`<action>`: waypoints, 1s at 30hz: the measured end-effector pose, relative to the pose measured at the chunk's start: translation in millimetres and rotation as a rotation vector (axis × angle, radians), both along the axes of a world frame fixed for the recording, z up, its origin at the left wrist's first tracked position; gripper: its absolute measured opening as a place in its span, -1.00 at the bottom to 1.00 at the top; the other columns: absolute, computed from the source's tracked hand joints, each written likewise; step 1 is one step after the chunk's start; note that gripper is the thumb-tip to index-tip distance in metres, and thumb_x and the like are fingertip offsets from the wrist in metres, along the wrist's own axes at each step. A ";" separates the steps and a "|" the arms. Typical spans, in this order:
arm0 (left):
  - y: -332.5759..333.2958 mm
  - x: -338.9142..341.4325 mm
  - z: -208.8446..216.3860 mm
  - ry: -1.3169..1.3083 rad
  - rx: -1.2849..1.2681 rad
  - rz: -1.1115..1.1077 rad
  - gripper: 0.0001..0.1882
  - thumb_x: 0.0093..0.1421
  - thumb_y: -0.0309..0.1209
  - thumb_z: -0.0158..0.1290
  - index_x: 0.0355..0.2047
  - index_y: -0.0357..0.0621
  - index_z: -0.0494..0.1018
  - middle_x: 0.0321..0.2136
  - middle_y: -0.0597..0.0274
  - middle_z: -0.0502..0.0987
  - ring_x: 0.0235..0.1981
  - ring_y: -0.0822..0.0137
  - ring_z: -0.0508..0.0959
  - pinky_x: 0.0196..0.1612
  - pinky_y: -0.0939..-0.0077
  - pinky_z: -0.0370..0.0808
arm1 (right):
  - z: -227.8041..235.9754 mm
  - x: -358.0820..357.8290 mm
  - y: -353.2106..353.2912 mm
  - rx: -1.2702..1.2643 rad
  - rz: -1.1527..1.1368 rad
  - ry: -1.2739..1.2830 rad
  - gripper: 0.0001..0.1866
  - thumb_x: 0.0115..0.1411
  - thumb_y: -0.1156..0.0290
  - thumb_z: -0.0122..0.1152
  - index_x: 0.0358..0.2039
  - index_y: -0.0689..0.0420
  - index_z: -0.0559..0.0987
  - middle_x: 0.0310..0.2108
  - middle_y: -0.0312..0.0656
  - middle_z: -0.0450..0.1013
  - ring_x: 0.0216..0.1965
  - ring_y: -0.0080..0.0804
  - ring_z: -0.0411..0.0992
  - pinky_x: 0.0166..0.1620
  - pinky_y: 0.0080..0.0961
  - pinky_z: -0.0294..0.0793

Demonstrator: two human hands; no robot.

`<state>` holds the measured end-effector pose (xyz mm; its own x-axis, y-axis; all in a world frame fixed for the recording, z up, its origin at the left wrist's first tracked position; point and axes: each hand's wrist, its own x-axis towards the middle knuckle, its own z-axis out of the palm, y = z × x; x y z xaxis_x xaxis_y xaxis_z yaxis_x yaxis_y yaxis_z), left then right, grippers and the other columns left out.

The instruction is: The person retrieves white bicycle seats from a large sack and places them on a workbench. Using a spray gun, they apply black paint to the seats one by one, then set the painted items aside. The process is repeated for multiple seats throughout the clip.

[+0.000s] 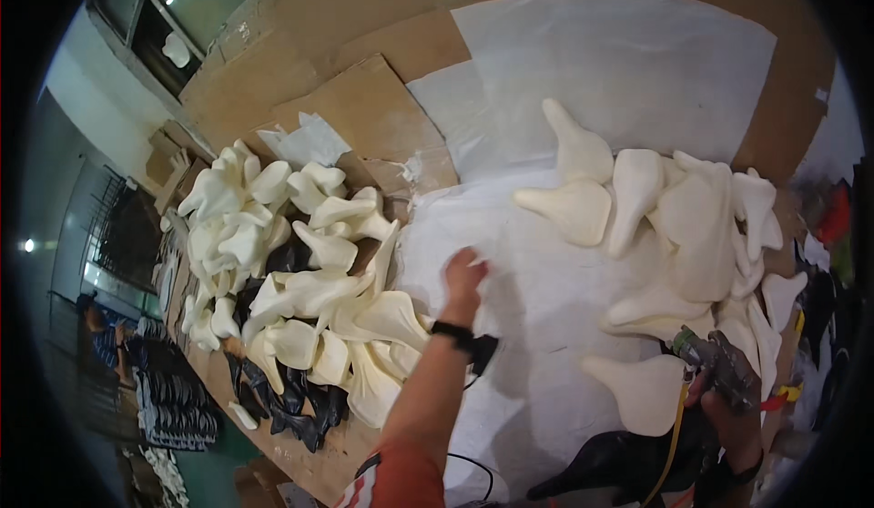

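Note:
My left hand is over the middle of the white-covered table, its fingers curled together. Whether anything small is pinched in them is hidden. A black strap circles that wrist. At the lower right my right hand grips a green and dark grey spray gun, and a yellow hose hangs near it. Just left of the gun lies a cream bicycle-saddle pad. A black saddle-shaped piece lies below that pad, close to my right hand.
A big heap of cream saddle pads covers the table's left side, with black pieces beneath. More cream pads overlap on the right. Cardboard and a white sheet stand along the back. Far left, another person is beside stacked dark items.

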<state>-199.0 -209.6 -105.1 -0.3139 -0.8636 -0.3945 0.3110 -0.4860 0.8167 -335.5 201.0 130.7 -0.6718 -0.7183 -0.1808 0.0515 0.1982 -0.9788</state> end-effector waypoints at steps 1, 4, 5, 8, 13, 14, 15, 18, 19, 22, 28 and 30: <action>4.7 -16.4 -23.7 -0.208 -0.360 -0.204 -0.78 0.06 -0.42 0.06 -0.26 -0.16 0.40 -0.42 0.23 0.40 -0.42 0.26 0.48 -0.38 0.42 0.47 | -1.0 0.6 -2.2 -0.007 0.026 -0.020 -0.33 -0.06 0.40 0.19 0.09 0.32 0.24 -0.45 -0.23 0.44 -0.45 -0.51 0.43 -0.28 -0.57 0.42; 50.1 -128.3 3.1 -0.135 0.162 -0.351 -0.62 0.09 -0.28 0.11 -0.22 -0.34 0.35 -0.34 0.04 0.44 -0.47 0.21 0.50 -0.43 0.37 0.50 | -8.3 -12.2 7.7 0.008 0.007 0.045 -0.32 -0.06 0.42 0.18 0.10 0.31 0.22 -0.45 -0.23 0.43 -0.46 -0.50 0.43 -0.29 -0.56 0.43; 48.3 -142.6 -1.2 -0.244 0.093 -0.366 -0.65 0.08 -0.31 0.11 -0.25 -0.35 0.36 -0.38 0.03 0.45 -0.51 0.22 0.49 -0.48 0.38 0.49 | -9.8 -12.7 8.9 0.030 -0.032 0.020 -0.32 -0.06 0.42 0.17 0.10 0.30 0.22 -0.45 -0.23 0.43 -0.46 -0.50 0.42 -0.29 -0.55 0.43; 61.1 -180.2 -10.4 -0.455 -0.111 -0.245 -0.77 0.05 -0.45 0.11 -0.39 -0.40 0.37 -0.57 0.03 0.47 -0.68 0.25 0.46 -0.68 0.41 0.39 | -2.2 -14.3 9.6 0.010 -0.123 -0.031 -0.32 -0.07 0.40 0.18 0.09 0.29 0.23 -0.45 -0.21 0.42 -0.44 -0.47 0.42 -0.26 -0.52 0.44; 57.5 -164.8 4.4 -0.434 -0.309 -0.296 -0.76 0.01 -0.52 0.09 -0.31 -0.43 0.41 -0.58 0.08 0.49 -0.70 0.37 0.45 -0.67 0.53 0.39 | 9.1 -20.6 20.7 0.031 -0.083 -0.011 -0.32 -0.10 0.33 0.25 0.05 0.31 0.29 -0.44 -0.20 0.44 -0.40 -0.50 0.42 -0.25 -0.53 0.43; 55.4 -149.4 12.9 -0.454 -0.374 -0.339 -0.74 0.02 -0.52 0.10 -0.28 -0.42 0.42 -0.59 0.11 0.49 -0.70 0.40 0.46 -0.67 0.55 0.40 | 7.5 -23.1 26.0 0.079 -0.038 0.043 -0.33 -0.10 0.32 0.26 0.03 0.31 0.30 -0.44 -0.20 0.44 -0.39 -0.52 0.43 -0.26 -0.54 0.42; 55.2 -136.3 19.8 -0.467 -0.440 -0.384 -0.72 0.02 -0.51 0.10 -0.25 -0.41 0.44 -0.59 0.14 0.49 -0.70 0.42 0.46 -0.66 0.57 0.40 | 9.9 -22.5 28.9 0.130 0.002 0.101 -0.34 -0.10 0.31 0.27 0.02 0.32 0.32 -0.43 -0.21 0.45 -0.39 -0.53 0.43 -0.26 -0.54 0.42; 56.0 -92.3 29.8 -0.534 -0.513 -0.444 -0.66 0.03 -0.50 0.12 -0.16 -0.37 0.44 -0.60 0.22 0.50 -0.69 0.48 0.44 -0.63 0.62 0.39 | 16.0 -11.3 14.7 0.117 -0.012 0.104 -0.39 -0.10 0.32 0.26 -0.02 0.35 0.36 -0.49 -0.25 0.48 -0.43 -0.58 0.44 -0.30 -0.59 0.43; 55.0 -74.3 33.3 -0.554 -0.532 -0.449 -0.65 0.03 -0.50 0.12 -0.15 -0.37 0.44 -0.60 0.22 0.51 -0.69 0.48 0.44 -0.63 0.62 0.39 | 18.5 -6.9 8.4 0.087 0.000 0.100 -0.39 -0.09 0.32 0.26 -0.03 0.35 0.36 -0.51 -0.25 0.48 -0.44 -0.58 0.45 -0.30 -0.60 0.43; 51.0 -37.2 20.0 -0.619 -0.617 -0.433 -0.63 -0.01 -0.43 0.13 -0.15 -0.30 0.47 -0.67 0.21 0.49 -0.69 0.45 0.47 -0.58 0.55 0.42 | 43.1 14.2 -13.4 0.016 -0.018 0.100 -0.42 -0.11 0.37 0.25 -0.05 0.35 0.38 -0.55 -0.27 0.47 -0.47 -0.56 0.47 -0.34 -0.60 0.45; 39.5 45.9 26.7 -0.637 -0.604 -0.389 -0.68 -0.01 -0.43 0.12 -0.21 -0.27 0.50 -0.68 0.25 0.48 -0.67 0.48 0.45 -0.58 0.56 0.41 | 45.8 23.3 -7.6 -0.002 0.037 0.123 -0.44 -0.13 0.38 0.25 -0.09 0.37 0.38 -0.55 -0.27 0.47 -0.48 -0.55 0.47 -0.33 -0.59 0.46; 14.8 101.1 32.9 -0.612 -0.540 -0.267 -0.72 -0.02 -0.43 0.13 -0.27 -0.29 0.49 -0.68 0.27 0.46 -0.70 0.47 0.43 -0.64 0.59 0.38 | 36.6 19.7 -3.8 -0.108 0.012 0.021 -0.45 -0.14 0.43 0.25 -0.09 0.36 0.38 -0.54 -0.29 0.46 -0.48 -0.57 0.45 -0.31 -0.60 0.46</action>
<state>-97.9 -194.8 -72.2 -0.3994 -0.9093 -0.1168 -0.3291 0.0233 0.9440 -315.8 197.2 167.3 -0.6662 -0.7405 -0.0882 0.0290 0.0925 -0.9953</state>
